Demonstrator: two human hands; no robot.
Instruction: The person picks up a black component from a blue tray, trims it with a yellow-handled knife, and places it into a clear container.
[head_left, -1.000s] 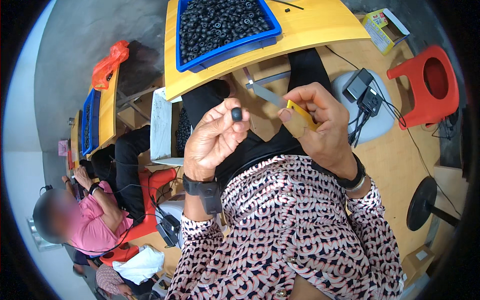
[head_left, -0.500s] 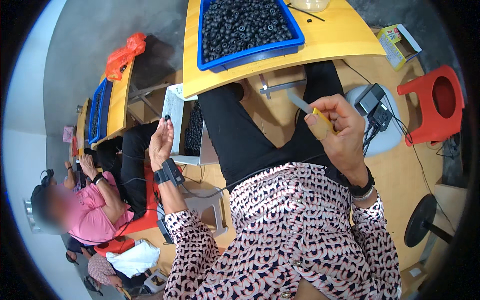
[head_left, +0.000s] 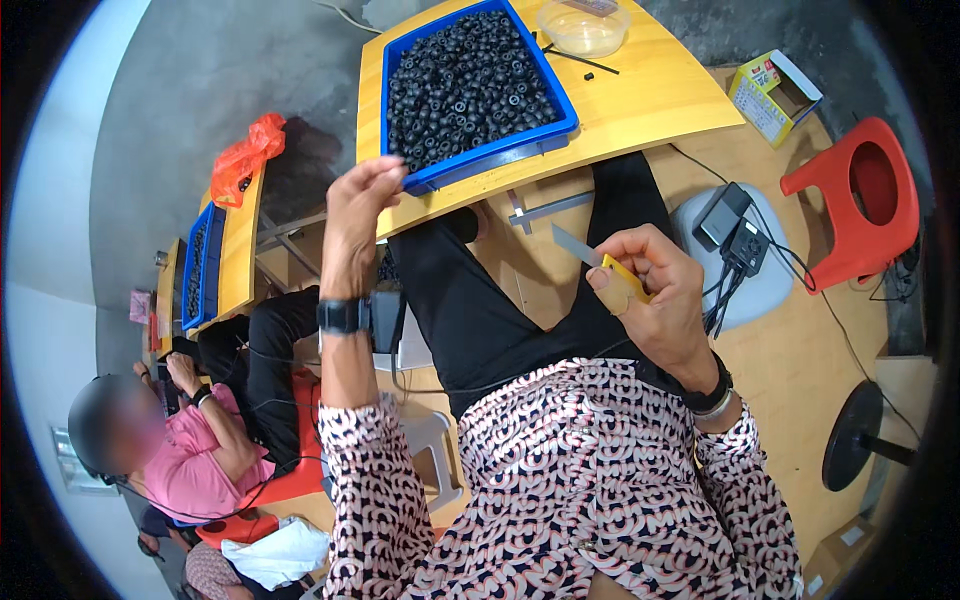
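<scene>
My right hand (head_left: pixel 655 285) grips a yellow-handled knife (head_left: pixel 626 280) above my lap. Its flat grey blade points up and to the left. At the near left corner of a blue tray (head_left: pixel 480 165), my left hand (head_left: pixel 362 200) is closed with thumb and fingers pinched together. Whether a small part is between those fingertips, I cannot make out. Inside the tray lies a heap of small black ring-shaped rubber-looking parts (head_left: pixel 465 85). The white box below the table edge is mostly hidden behind my left forearm.
On the yellow table (head_left: pixel 660 90) are a clear bowl (head_left: pixel 585 30), a thin black rod and one loose black part. Right of my legs, a pale stool (head_left: pixel 745 290) carries black devices with cables; a red stool (head_left: pixel 850 200) stands beyond. A person in pink (head_left: pixel 215 440) sits at left.
My left hand has moved up from above the white box, where it held a small black part, to the tray's corner. The right hand keeps the knife, slightly lower and further left.
</scene>
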